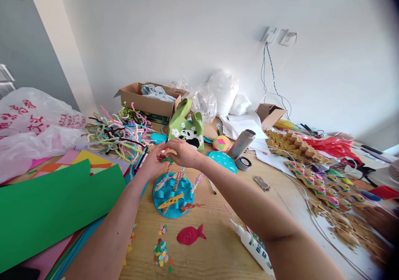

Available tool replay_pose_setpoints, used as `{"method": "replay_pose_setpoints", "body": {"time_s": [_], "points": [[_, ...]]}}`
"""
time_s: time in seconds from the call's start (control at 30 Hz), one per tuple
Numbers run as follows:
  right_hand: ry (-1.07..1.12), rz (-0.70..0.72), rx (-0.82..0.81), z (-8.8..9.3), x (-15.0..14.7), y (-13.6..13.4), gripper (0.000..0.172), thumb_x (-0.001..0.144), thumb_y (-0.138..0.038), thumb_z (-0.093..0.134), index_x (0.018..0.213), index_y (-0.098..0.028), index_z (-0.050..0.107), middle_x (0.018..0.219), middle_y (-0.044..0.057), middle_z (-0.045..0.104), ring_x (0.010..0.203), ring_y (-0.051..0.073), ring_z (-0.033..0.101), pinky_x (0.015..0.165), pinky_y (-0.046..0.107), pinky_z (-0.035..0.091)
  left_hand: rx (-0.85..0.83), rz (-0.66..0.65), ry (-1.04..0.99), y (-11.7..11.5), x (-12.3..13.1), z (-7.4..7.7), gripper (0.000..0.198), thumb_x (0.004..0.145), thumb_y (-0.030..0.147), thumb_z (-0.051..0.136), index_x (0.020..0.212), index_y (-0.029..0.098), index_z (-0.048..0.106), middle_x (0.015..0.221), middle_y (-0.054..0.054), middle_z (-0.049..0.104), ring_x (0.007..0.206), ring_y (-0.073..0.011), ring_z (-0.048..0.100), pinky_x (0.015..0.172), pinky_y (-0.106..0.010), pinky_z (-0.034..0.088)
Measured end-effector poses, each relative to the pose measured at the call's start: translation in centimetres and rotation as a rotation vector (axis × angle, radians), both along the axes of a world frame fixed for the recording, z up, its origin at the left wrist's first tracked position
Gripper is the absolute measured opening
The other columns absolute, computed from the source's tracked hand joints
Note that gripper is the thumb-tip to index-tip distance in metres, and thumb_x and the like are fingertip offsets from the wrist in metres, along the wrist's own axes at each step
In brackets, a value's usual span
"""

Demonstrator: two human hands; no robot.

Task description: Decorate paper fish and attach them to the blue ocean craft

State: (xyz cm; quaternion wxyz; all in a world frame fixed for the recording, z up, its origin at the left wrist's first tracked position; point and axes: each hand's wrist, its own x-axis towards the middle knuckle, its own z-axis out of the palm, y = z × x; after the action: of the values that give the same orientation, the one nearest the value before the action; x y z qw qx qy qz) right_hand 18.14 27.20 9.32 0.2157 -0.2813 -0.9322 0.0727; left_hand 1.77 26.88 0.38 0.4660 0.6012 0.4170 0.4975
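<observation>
My left hand (153,162) and my right hand (184,152) meet above a blue round paper craft (172,209), fingers pinched. Between them is a small green paper piece (167,160), partly hidden by the fingers; its full shape does not show. On the blue round, paper loops stand up, with a yellow spotted paper fish (171,201) and an orange paper creature (188,206) among several figures on stick-like stems. A red paper fish (190,235) lies flat in front of it. Beside the fish are small coloured paper dots (161,253).
Green card sheets (59,209) cover the left side, near pipe cleaners (120,128). A glue bottle (254,246) lies by my right forearm. Behind stand a panda bag (186,132), a cardboard box (131,95) and a flask (241,143). At the far right, a person's hand (378,219) is blurred.
</observation>
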Motion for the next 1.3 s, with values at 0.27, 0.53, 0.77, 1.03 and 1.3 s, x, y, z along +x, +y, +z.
{"method": "replay_pose_setpoints", "body": {"time_s": [0.27,0.53,0.77,1.03,1.3], "points": [[0.109,-0.12,0.024,0.9,1.4,0.2,0.016,0.088,-0.01,0.054,0.096,-0.017,0.065,0.094,0.007,0.068,0.089,0.019,0.06,0.082,0.031,0.045,0.017,0.004,0.113,-0.5,0.0,0.6,0.083,0.06,0.019,0.07,0.14,0.018,0.044,0.08,0.002,0.065,0.08,-0.0183,0.064,0.077,-0.033,0.052],[0.173,-0.166,0.016,1.6,2.4,-0.6,0.015,0.09,-0.014,0.053,0.095,-0.018,0.067,0.091,0.007,0.068,0.089,0.02,0.059,0.083,0.032,0.046,0.03,0.012,0.077,-0.7,0.0,0.5,0.076,0.07,0.036,0.072,0.139,0.016,0.047,0.092,-0.004,0.068,0.087,-0.0212,0.065,0.082,-0.036,0.052],[0.211,-0.179,-0.007,1.8,3.0,-0.9,0.015,0.09,-0.015,0.054,0.096,-0.017,0.067,0.096,0.008,0.071,0.093,0.02,0.061,0.086,0.034,0.047,-0.033,0.065,0.041,-0.7,0.0,0.7,0.062,0.085,0.055,0.057,0.136,0.019,0.054,0.12,-0.01,0.066,0.115,-0.0271,0.06,0.097,-0.038,0.047],[0.32,-0.275,-0.015,3.0,4.7,-2.4,0.015,0.09,-0.019,0.055,0.1,-0.019,0.067,0.095,0.007,0.071,0.092,0.02,0.063,0.083,0.034,0.05,-0.097,0.148,-0.024,-0.7,-0.2,0.9,0.053,0.089,0.058,0.048,0.126,0.023,0.062,0.097,-0.007,0.072,0.096,-0.0253,0.065,0.083,-0.036,0.05],[0.393,-0.423,-0.102,4.0,6.5,-4.1,0.015,0.087,-0.027,0.06,0.098,-0.019,0.069,0.091,0.006,0.072,0.089,0.019,0.066,0.081,0.034,0.052,-0.161,0.219,-0.081,-0.4,-0.3,1.2,0.055,0.081,0.063,0.053,0.111,0.018,0.065,0.082,-0.006,0.07,0.078,-0.0223,0.065,0.067,-0.031,0.05]]}}
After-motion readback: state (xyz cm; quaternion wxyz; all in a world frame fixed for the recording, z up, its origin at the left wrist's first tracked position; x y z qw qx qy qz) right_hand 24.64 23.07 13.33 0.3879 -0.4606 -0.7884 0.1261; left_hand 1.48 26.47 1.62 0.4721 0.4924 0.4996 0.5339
